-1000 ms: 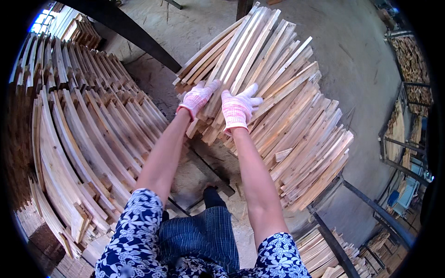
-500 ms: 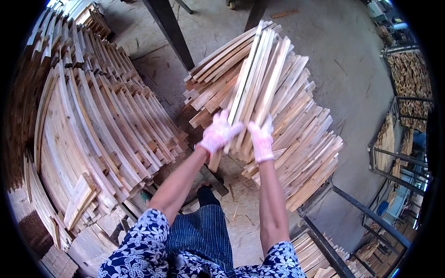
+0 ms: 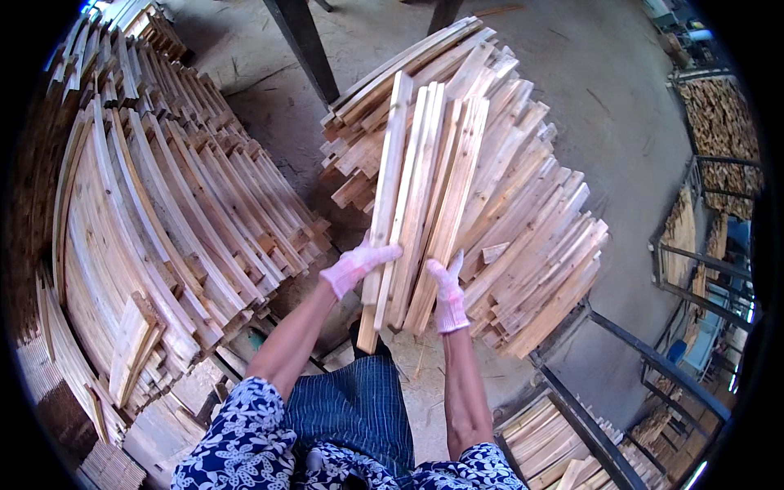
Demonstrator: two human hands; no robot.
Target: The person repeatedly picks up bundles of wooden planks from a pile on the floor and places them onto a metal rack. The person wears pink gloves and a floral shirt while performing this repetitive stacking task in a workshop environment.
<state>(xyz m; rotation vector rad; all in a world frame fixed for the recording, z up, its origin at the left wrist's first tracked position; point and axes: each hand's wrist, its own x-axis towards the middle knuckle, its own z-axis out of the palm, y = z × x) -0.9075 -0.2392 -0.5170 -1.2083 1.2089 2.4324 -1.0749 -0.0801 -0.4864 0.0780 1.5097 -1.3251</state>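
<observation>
Pale raw timber throughout: thin, flat, rough-sawn slats with visible grain, cut long and narrow. A handful of these slats (image 3: 420,196) stands nearly on end before the person, fanned slightly at the top, in front of a loose heap of slats (image 3: 531,229) lying on the grey concrete floor (image 3: 604,90). To the left, a stacked bank of slats (image 3: 163,237) runs in ordered rows. Dark steel frame rails (image 3: 621,343) cross at lower right.

Compared with half a second ago, the held bundle sits closer and more upright, and both hands have dropped to its lower end.

Left hand (image 3: 355,265), in a pink knitted glove, has its fingers curled onto the left edge of the bundle, thumb side pressing the outer slat. Right hand (image 3: 447,294), gloved alike, lies flat with fingers extended up the right face of the bundle, supporting it. Both hands clamp the bundle between them; bare forearms, blue floral sleeves (image 3: 245,441) below.
</observation>
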